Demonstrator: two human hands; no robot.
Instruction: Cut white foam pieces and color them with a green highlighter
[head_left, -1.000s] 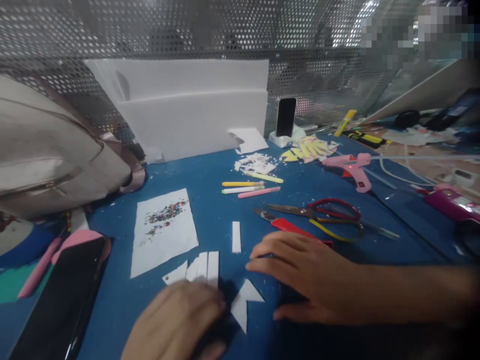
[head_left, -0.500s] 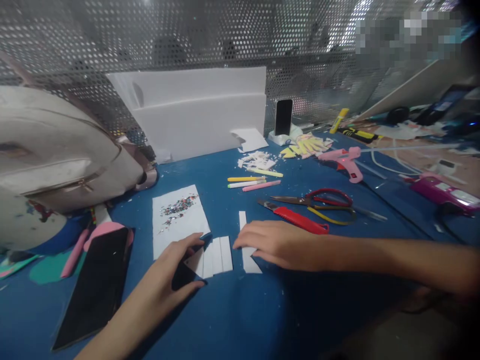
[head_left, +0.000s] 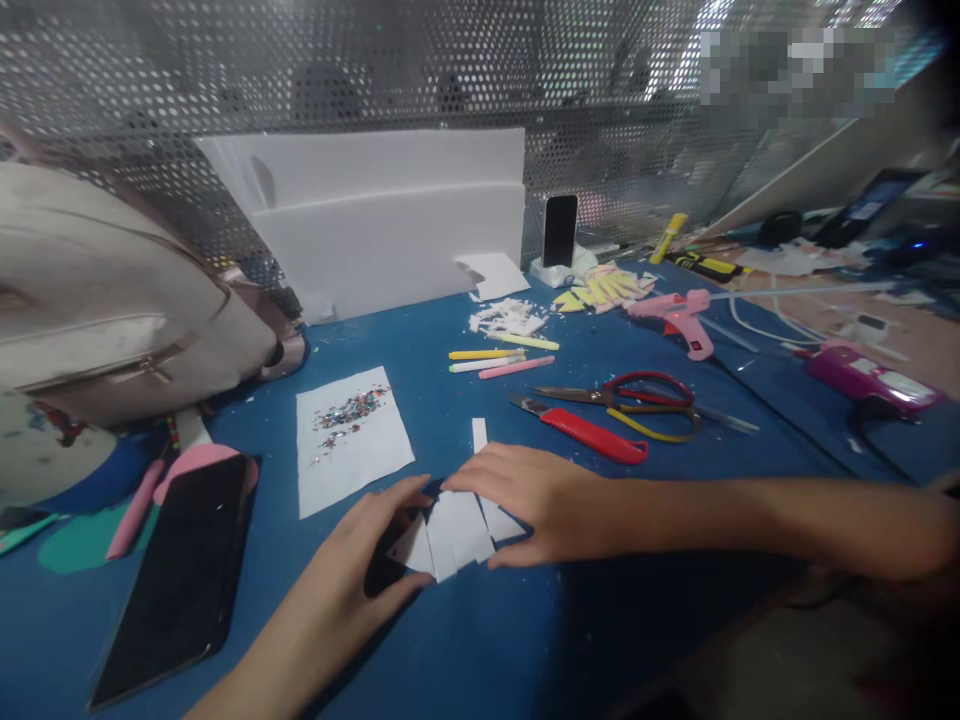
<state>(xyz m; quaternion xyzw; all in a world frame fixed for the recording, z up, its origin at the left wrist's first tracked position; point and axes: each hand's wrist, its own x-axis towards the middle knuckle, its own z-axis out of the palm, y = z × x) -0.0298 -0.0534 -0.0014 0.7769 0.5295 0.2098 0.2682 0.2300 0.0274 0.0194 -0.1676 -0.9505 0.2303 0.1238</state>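
Several flat white strips [head_left: 459, 532], perhaps paper or foam board, lie side by side on the blue table, slightly fanned. My left hand [head_left: 367, 550] curves round their left end, fingertips at the far edge and thumb at the near edge. From the other side my right hand [head_left: 536, 500] spans them, fingers over the far edge and thumb low at the near edge. Under the right hand lies a longer white strip [head_left: 479, 432], its top end sticking out beyond the fingers. The hands partly hide the strips' edges.
Left of centre lies a white sheet [head_left: 315, 490] with small shiny bits. A red utility knife [head_left: 592, 435], scissors [head_left: 649, 392], several pens [head_left: 517, 368] and a pink glue gun [head_left: 686, 322] lie to the right. A black tablet-like slab [head_left: 176, 570] and a backpack [head_left: 127, 290] are at left.
My right hand has moved left onto the row of strips, which now sits tilted and closer to the longer strip. My left hand has shifted slightly right. The view has moved a little.
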